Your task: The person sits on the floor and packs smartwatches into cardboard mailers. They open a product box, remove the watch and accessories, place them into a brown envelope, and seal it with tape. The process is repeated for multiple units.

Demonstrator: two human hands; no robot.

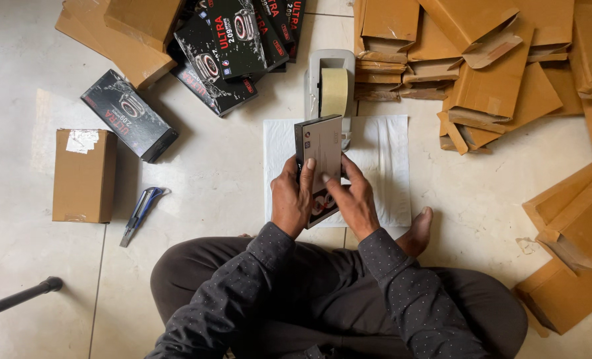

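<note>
Gripping a black product box (319, 159) upright, left hand (291, 199) and right hand (354, 199) pinch its sides above the white padded mailer (382, 159), near the tape dispenser (330, 83).

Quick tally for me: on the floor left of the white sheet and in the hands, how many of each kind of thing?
Black product boxes lying apart from the pile: 2, one in both hands, one on the floor
Sealed brown carton: 1
Blue utility knife: 1
Total: 4
The overlapping black pile at top cannot be counted exactly.
</note>
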